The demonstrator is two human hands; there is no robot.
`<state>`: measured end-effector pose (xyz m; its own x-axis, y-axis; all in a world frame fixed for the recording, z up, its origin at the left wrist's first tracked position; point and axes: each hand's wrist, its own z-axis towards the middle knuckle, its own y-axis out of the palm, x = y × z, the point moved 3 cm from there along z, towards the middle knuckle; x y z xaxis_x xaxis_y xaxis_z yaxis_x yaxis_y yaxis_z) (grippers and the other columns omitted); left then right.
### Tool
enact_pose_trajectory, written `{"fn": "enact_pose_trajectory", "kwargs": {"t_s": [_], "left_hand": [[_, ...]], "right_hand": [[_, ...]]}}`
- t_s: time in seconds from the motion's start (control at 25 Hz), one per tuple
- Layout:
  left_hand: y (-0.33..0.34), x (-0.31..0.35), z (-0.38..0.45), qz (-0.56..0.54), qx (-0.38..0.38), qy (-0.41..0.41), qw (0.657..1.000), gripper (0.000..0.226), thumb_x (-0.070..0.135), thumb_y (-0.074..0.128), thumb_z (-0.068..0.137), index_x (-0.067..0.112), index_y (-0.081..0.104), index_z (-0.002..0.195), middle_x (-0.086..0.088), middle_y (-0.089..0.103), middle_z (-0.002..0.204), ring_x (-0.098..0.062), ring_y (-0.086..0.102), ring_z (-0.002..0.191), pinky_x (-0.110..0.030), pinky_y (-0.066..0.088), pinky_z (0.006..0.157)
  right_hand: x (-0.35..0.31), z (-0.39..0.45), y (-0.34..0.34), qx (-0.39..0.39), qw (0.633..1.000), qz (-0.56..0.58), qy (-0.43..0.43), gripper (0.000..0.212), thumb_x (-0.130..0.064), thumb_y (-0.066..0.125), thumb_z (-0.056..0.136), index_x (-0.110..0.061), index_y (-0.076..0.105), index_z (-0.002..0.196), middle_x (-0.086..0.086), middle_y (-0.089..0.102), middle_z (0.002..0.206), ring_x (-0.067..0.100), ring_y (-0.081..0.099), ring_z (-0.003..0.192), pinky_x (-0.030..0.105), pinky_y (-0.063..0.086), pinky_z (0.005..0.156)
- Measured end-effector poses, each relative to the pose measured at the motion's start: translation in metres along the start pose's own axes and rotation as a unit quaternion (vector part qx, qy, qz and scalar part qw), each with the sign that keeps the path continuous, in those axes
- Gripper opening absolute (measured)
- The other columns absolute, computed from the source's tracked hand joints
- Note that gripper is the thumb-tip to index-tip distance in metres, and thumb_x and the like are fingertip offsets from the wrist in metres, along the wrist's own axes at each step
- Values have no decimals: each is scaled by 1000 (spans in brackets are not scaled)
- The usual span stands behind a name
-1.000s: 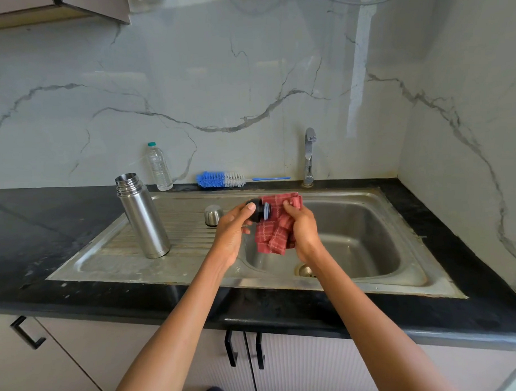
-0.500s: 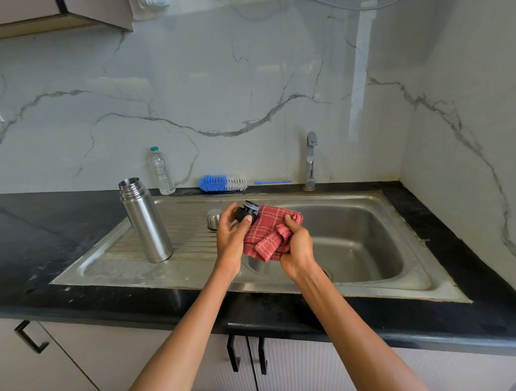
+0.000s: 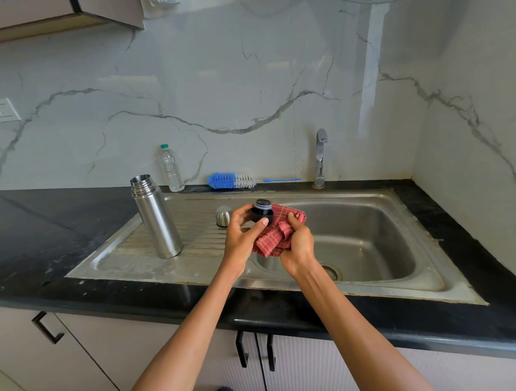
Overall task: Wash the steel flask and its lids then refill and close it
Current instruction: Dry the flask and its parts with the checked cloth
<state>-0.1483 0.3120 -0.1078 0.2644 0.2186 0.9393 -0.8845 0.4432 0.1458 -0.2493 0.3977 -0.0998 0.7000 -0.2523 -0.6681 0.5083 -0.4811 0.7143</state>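
On the left, the open flask point(image 3: 156, 216) is standing upright on the draining board of the sink point(image 3: 400, 281). Behind it a plastic bottle point(image 3: 171, 168) is standing at the wall, and a blue brush point(image 3: 231, 180) is lying beside. The steel cap point(image 3: 223, 216) is sitting on the board, near the left hand point(image 3: 243, 237), which is grasping the black stopper point(image 3: 262, 210). The right hand point(image 3: 296, 246) is clutching a red cloth point(image 3: 277, 232) over the basin, and the cloth is touching the stopper. The tap point(image 3: 320, 156) is standing behind.

The flask point(image 3: 155, 216) and sink point(image 3: 369, 238) are brushed, shiny steel. The stopper point(image 3: 262, 211) looks like matt black plastic; the cloth point(image 3: 277, 235) is woven red check; the counter point(image 3: 47, 232) is glossy black stone.
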Motion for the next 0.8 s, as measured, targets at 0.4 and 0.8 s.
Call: {"fn": "enact_pose_trajectory", "kwargs": {"t_s": [0.4, 0.8], "left_hand": [[-7, 1, 0, -77, 8, -21, 997, 51, 17, 77, 89, 19, 56, 135, -7, 68, 133, -24, 67, 121, -34, 56, 92], [-78, 2, 22, 177, 83, -69, 978, 72, 9, 75, 92, 22, 38, 151, -1, 56, 140, -12, 60, 119, -25, 46, 101]], "right_hand": [[11, 0, 1, -50, 996, -2, 68, 33, -28, 51, 104, -4, 67, 119, 22, 73, 115, 36, 71, 103, 53, 54, 95], [-4, 24, -8, 9, 992, -124, 18, 19, -26, 54, 104, -12, 66, 105, 4, 77, 83, 26, 73, 84, 49, 56, 92]]}}
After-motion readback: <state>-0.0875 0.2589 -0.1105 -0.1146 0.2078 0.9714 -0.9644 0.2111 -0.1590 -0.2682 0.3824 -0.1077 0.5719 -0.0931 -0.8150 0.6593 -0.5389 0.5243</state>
